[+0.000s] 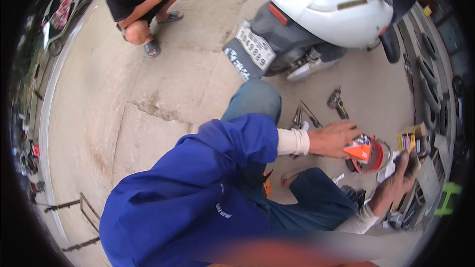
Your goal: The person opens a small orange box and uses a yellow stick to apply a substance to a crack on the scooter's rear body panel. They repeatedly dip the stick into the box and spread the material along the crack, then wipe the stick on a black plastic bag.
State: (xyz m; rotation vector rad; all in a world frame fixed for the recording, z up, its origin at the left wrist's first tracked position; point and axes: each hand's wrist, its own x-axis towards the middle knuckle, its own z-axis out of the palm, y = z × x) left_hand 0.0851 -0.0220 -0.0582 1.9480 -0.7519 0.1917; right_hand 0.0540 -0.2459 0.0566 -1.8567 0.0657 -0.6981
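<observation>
Gripping an orange packet (360, 149) at a red tub (379, 155), the left hand (332, 140) seems mid-job; the right hand's (397, 180) grip, I can't tell.

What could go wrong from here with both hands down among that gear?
The orange-and-white package in the left hand might slip and drop into or beside the red container next to it. The drill and loose hand tools lie on the ground near that hand, so a careless sweep could knock them. The right hand appears close to the yellow box and could tip it.
</observation>
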